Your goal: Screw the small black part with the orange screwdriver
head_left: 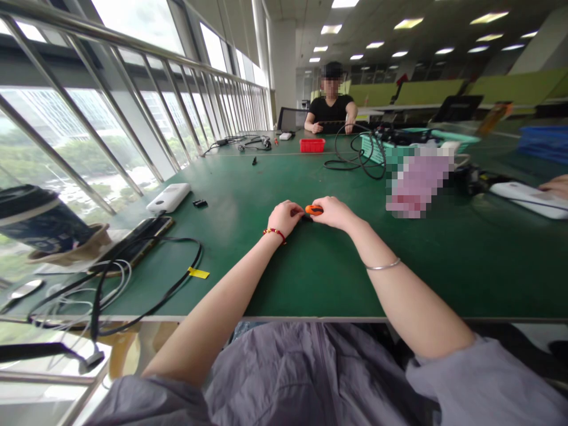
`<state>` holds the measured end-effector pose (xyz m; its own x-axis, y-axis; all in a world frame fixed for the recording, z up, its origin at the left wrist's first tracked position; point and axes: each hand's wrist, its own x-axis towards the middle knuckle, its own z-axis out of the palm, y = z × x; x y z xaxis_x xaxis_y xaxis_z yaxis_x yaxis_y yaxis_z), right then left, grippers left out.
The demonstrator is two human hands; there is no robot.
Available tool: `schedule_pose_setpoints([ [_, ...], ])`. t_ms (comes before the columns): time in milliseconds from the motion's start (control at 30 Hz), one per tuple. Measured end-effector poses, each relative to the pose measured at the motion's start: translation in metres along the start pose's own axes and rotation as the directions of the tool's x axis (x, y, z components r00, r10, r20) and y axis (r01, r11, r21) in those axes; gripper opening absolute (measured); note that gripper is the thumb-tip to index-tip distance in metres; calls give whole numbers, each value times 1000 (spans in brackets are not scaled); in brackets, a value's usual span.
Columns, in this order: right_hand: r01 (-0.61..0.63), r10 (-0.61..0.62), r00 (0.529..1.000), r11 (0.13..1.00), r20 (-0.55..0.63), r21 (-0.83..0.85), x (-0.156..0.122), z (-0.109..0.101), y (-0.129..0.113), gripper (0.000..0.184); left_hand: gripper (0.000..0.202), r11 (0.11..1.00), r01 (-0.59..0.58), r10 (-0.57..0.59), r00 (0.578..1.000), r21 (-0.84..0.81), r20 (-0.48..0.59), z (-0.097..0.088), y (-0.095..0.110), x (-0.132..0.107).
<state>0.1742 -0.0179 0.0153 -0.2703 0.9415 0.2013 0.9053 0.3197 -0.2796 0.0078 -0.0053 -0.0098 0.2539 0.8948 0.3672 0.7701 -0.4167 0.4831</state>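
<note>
Both my hands meet at the middle of the green table (275, 266). My right hand (333, 213) is closed round a small tool with an orange handle (314, 209). My left hand (285, 217), with a red bead bracelet on the wrist, is curled with its fingertips pinched right beside the tool, on a small dark part that I cannot make out. A silver bangle sits on my right forearm.
At the left lie a white power bank (169, 197), a phone (135, 245) with black and white cables, and a yellow tag (198, 273). A red tray (312, 145), a cable coil (359, 157) and a teal basket (377, 148) stand farther back. A person in black sits at the far end.
</note>
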Motion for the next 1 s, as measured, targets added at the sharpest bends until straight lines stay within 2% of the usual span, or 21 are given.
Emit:
schedule_pose_setpoints([
  [200, 0, 0, 1000, 1000, 6, 11, 0, 0, 0, 21, 17, 995, -24, 23, 1000, 101, 6, -3, 3, -1],
  [400, 3, -3, 1000, 1000, 3, 17, 1, 2, 1, 21, 16, 990, -49, 47, 999, 131, 12, -2, 0, 1],
  [567, 17, -17, 1000, 1000, -4, 20, 2, 3, 2, 19, 17, 975, -124, 123, 992, 184, 16, -2, 2, 0],
  [1000, 8, -8, 1000, 999, -4, 35, 2, 3, 0, 17, 20, 959, -175, 172, 985, 221, 34, 0, 1, 3],
])
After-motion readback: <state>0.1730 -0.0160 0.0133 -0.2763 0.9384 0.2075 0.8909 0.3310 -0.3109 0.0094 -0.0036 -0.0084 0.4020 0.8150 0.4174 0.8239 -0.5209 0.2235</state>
